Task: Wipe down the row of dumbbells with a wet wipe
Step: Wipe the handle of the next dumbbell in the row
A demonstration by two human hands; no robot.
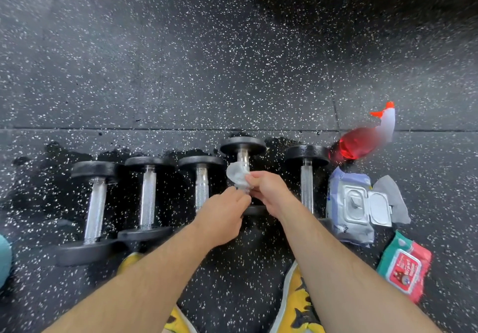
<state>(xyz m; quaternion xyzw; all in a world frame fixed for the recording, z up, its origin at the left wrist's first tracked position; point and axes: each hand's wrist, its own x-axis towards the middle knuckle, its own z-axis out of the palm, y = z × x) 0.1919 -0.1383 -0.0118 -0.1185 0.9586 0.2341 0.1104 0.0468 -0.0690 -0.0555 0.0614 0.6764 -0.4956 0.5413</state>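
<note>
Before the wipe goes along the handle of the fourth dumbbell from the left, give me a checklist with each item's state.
1. Wet wipe in hand: ok, right hand pinches it.
2. Left hand helping at the wipe: ok.
3. Wipe over the fourth dumbbell: ok.
4. Wipe spread out: not ok, bunched.
5. Spare wipes: ok, open wipe pack beside the row.
6. Wipe still damp: cannot tell.

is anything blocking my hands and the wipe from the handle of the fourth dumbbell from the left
Nothing visible. The wipe, pinched by both hands, left hand and right hand, hangs directly over the fourth dumbbell handle.
</note>
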